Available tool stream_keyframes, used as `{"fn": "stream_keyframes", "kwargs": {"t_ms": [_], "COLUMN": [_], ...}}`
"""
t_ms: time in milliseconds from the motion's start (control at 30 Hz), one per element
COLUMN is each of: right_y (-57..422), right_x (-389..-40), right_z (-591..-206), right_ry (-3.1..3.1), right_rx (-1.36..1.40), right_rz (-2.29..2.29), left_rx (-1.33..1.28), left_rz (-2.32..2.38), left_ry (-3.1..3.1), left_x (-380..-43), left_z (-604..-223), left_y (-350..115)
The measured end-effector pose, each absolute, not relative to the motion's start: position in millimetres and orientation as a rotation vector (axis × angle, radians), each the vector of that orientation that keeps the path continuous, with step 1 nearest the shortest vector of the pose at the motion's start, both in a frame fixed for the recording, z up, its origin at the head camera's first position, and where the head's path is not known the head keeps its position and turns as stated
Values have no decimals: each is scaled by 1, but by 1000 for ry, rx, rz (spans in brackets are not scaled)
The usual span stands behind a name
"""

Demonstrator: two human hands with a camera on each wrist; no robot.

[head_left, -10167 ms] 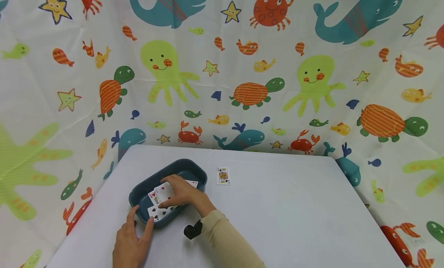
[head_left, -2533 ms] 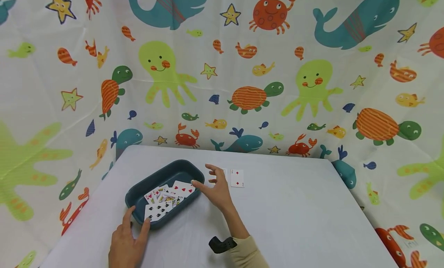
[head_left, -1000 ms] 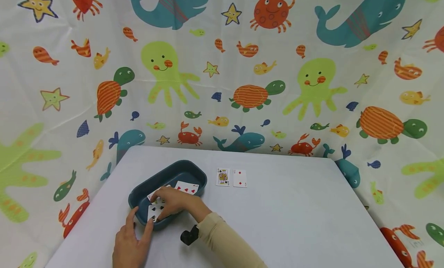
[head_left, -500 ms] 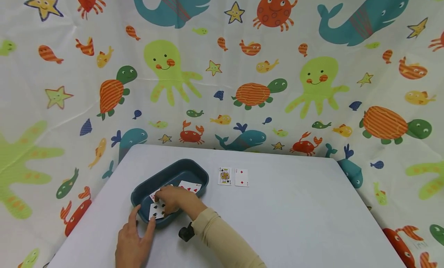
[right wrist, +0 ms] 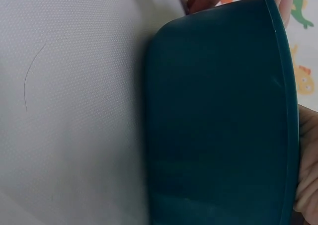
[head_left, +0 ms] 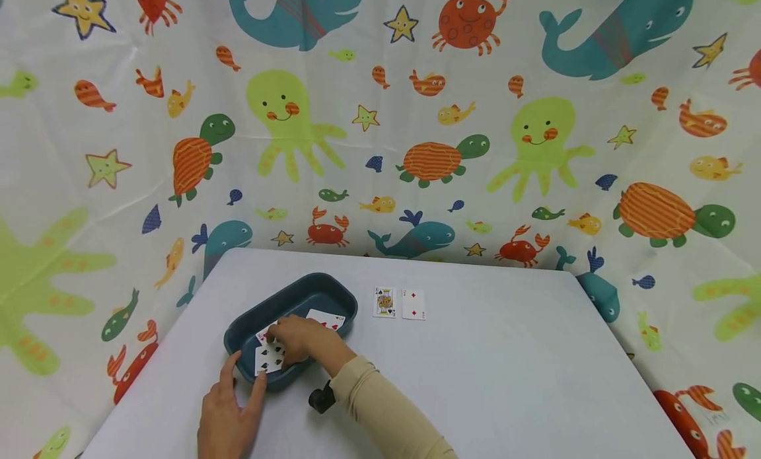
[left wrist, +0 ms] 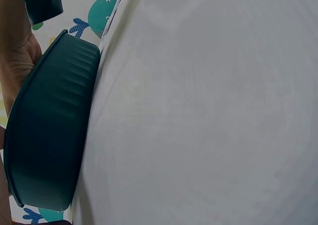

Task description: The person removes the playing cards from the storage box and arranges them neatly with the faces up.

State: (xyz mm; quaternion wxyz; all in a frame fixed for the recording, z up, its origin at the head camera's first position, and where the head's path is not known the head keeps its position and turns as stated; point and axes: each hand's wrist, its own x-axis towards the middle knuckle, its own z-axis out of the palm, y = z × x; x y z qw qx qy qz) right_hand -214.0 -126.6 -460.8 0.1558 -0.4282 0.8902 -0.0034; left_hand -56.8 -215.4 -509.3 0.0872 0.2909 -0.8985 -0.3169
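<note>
A dark teal plastic tub (head_left: pixel 240 319) stands at the left of the white table, with several face-up playing cards inside. My left hand (head_left: pixel 228 413) grips its near left end, thumb and fingers at the rim. Over the near side reaches my right hand (head_left: pixel 306 340), fingers bent down among the cards; whether they pinch one I cannot tell. A spades card (head_left: pixel 269 358) shows beside these fingers, and a hearts card (head_left: pixel 327 318) lies toward the far right end. On the table right of the tub lie a king of spades (head_left: pixel 384 302) and a two of diamonds (head_left: pixel 413 304), side by side.
The white table (head_left: pixel 505 353) extends to the right and ends at a back edge. Behind it hangs a curtain (head_left: pixel 357 82) printed with sea animals. A black strap device (head_left: pixel 322 398) is on the right wrist, below a beige sleeve (head_left: pixel 386 413).
Since the oldest frame a two of diamonds has come to lie beside the king. The right hand has returned from there into the tub, fingers now bent deeper among the cards. The left hand stays.
</note>
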Motion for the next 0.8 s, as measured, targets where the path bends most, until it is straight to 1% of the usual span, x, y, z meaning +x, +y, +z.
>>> {"fn": "stream_keyframes", "kwargs": {"t_ms": [300, 667, 800], "right_y": [-125, -103, -91], "right_x": [-217, -226, -229], "right_z": [-465, -468, -464], "right_ry": [2548, 2530, 2537], "right_rx": [-1253, -1361, -1356], "right_rz": [-68, -442, -603], "left_rx": [838, 870, 870], "left_rz": [-939, -936, -938], "left_ry": [-2662, -2711, -2701], "left_x": [-54, -56, -56], "left_z": [-510, -510, -509], "left_y": [-216, -215, -216]}}
